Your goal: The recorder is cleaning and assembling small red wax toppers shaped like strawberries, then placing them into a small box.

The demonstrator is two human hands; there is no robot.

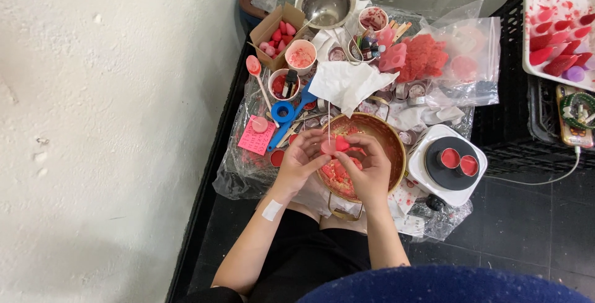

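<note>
**Both hands on a red wax piece over the brass bowl**

The left hand [302, 157] and the right hand [369, 169] meet above a round brass bowl [392, 138] holding red wax bits — fingers of both closed narrowly around one small red wax piece [339, 145] with a thin white wick rising from it. A white bandage strip [271, 210] sits on the left wrist. Just right of the bowl stands a white hot plate [434, 182] carrying two small round tins of red wax [459, 161]. A crumpled white tissue [347, 83] lies behind the bowl — a blue tape roll [282, 112] to its left.
</note>
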